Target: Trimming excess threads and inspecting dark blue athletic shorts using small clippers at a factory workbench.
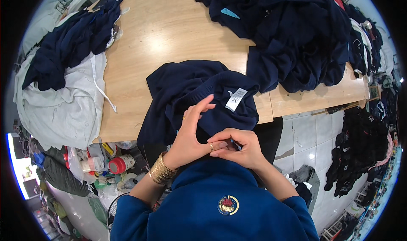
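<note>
Blue sleeves and a blue top with a round embroidered badge fill the bottom of the view, closest to the camera. Left hand, with a stack of gold bangles at the wrist, is raised upright, fingers loosely spread and slightly curled, their tips touching the dark navy garment. Right hand sits just beside it, fingers pinched narrowly together near the left palm; whether they grip something small cannot be told. That navy garment lies at the near edge of the wooden table, draping over the edge toward the person, a white sewn-in label showing on its right side. At the table's left edge lies pale grey cloth with another navy piece on top. Over the far right corner spreads a large heap of navy clothes.
</note>
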`<state>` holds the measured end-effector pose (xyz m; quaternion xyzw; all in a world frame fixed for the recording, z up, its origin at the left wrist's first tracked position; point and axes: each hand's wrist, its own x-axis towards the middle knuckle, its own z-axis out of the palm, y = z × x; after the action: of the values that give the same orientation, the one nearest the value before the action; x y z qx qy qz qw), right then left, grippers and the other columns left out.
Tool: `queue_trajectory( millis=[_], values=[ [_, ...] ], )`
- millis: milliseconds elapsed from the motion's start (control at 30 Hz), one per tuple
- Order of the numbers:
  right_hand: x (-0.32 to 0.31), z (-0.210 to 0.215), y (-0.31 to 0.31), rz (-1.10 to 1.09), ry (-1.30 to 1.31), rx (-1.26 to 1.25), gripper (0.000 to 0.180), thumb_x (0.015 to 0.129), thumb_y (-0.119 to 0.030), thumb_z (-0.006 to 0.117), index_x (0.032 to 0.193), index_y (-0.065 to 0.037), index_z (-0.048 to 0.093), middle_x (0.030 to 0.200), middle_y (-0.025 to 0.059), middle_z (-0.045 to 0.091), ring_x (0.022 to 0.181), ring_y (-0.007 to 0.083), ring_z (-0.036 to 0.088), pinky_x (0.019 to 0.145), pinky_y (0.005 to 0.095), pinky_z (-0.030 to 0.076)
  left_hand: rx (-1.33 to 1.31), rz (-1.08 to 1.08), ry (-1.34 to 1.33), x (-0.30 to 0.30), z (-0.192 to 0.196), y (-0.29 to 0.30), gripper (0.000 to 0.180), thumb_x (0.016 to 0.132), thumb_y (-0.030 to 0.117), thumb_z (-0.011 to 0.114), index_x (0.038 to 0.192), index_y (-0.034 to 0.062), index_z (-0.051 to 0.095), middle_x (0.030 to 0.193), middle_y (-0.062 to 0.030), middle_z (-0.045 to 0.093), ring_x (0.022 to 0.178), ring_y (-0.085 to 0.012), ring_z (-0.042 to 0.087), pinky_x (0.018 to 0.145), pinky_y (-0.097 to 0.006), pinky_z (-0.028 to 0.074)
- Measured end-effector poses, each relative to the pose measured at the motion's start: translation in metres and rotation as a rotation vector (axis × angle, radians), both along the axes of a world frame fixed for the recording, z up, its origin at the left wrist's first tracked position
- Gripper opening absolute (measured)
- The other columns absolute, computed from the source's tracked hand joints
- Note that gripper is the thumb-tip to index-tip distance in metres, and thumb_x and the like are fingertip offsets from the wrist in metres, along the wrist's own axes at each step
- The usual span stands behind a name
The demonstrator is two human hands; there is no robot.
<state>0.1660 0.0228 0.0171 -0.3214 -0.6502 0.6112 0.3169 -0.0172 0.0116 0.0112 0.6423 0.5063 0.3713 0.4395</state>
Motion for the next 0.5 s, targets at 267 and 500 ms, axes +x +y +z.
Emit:
queue_trajectory(
  millis=[267, 500],
  values=[
    [0.014, 0.010, 0.015, -0.356, -0.063, 0.082, 0.025, 0.069, 0.000, 0.073, 0.093, 0.000, 0.064, 0.077, 0.0020, 0.063, 0.059, 0.0041, 0.047, 0.054, 0.0169, 0.033, -0.204, -0.109, -0.534, -0.005, 0.003, -0.006, 0.061, 0.090, 0.030, 0.050, 0.140, 0.0086, 0.024, 0.121, -0.0105, 0.051, 0.106, -0.0170, 0.049, 0.090, -0.031, 0.039],
    [-0.005, -0.005, 0.004, -0.271, 0.206, -0.172, 0.023, 0.076, -0.002, 0.070, 0.096, 0.002, 0.060, 0.083, 0.0065, 0.063, 0.074, 0.0108, 0.061, 0.066, 0.0217, 0.049, -0.399, -0.297, -0.855, 0.016, 0.011, -0.010, 0.075, 0.090, 0.058, 0.033, 0.143, 0.0108, 0.010, 0.131, -0.0192, 0.044, 0.091, -0.0237, 0.061, 0.075, -0.030, 0.050]
  ],
)
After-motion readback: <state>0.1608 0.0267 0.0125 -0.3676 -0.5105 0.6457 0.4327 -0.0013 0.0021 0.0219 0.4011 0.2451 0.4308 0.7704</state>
